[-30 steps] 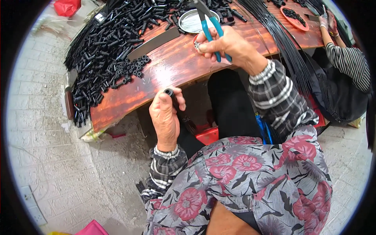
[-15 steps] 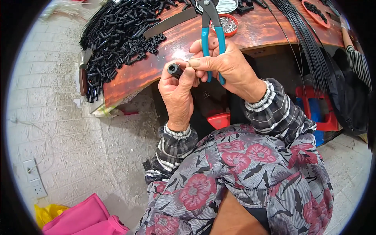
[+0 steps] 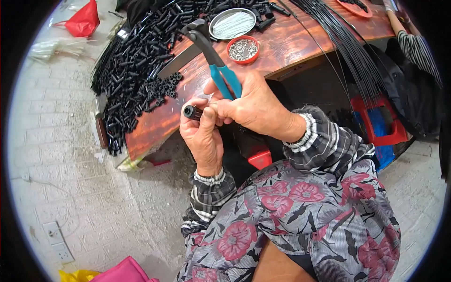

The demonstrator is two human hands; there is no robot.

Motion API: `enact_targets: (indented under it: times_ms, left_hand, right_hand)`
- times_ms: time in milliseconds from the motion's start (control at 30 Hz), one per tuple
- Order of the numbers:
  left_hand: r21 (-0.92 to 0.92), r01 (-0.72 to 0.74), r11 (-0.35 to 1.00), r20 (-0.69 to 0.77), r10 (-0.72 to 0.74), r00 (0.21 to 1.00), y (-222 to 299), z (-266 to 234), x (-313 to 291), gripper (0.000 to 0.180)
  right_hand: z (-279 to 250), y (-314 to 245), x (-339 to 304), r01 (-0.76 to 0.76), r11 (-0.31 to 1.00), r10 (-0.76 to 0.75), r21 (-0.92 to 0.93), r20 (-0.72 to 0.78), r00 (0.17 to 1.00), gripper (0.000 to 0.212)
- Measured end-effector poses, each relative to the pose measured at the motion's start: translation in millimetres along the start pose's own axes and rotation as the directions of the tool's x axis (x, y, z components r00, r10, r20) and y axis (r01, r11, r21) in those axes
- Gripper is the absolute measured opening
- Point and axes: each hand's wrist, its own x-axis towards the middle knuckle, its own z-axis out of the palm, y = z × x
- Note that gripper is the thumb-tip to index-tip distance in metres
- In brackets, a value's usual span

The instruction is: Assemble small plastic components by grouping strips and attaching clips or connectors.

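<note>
My left hand [image 3: 203, 141] pinches a short black plastic tube [image 3: 190, 112], its hollow round end facing up toward me. My right hand [image 3: 256, 110] grips a pair of pliers [image 3: 221, 75] with teal handles and a dark metal head, which leans to the upper left over the table. The right thumb and fingertips also meet the left fingers beside the tube; anything small between them is too fine to make out. Both hands are raised in front of the near edge of the wooden table [image 3: 150, 134].
Many black tubular parts [image 3: 127, 80] cover the table's left side, with a broad metal blade [image 3: 181, 61] alongside. Beyond the pliers are a red bowl of small metal pieces [image 3: 243, 50] and a metal dish of white strips [image 3: 233, 24]. Black cables [image 3: 347, 51] overhang the right edge, near another person's sleeve [image 3: 418, 51].
The pliers have tipped to the left and their handles look closer together. The view has shifted, so the table sits lower in the picture. My left hand keeps its hold on the tube.
</note>
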Motion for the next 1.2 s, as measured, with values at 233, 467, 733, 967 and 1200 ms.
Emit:
enact_targets:
  times_ms: [233,467,733,967,1200]
  left_hand:
    - [-0.097,-0.01,0.995,0.049,0.014,0.999,-3.0,1.1,4.6,0.058]
    - [-0.062,0.011,0.998,-0.011,-0.012,1.0,-1.1,1.9,7.5,0.062]
    - [-0.121,0.003,0.993,-0.003,-0.003,1.0,-2.6,5.0,5.5,0.06]
    - [-0.112,0.008,0.994,-0.047,-0.013,0.999,-4.9,6.3,11.1,0.057]
    - [-0.062,-0.002,0.998,-0.059,-0.001,0.998,-5.1,3.1,10.1,0.056]
  right_hand:
    - [-3.0,9.7,8.9,0.134,0.986,-0.134,0.101,0.001,0.991,0.022]
    - [3.3,14.4,10.3,0.236,0.968,-0.238,0.085,0.015,0.971,0.021]
    - [6.9,19.6,11.6,0.321,0.946,-0.322,-0.031,-0.025,0.946,0.016]
    - [6.0,20.1,11.8,0.29,0.957,-0.29,-0.014,-0.033,0.956,0.012]
    - [4.1,17.7,8.9,0.188,0.982,-0.188,0.013,0.013,0.982,0.01]
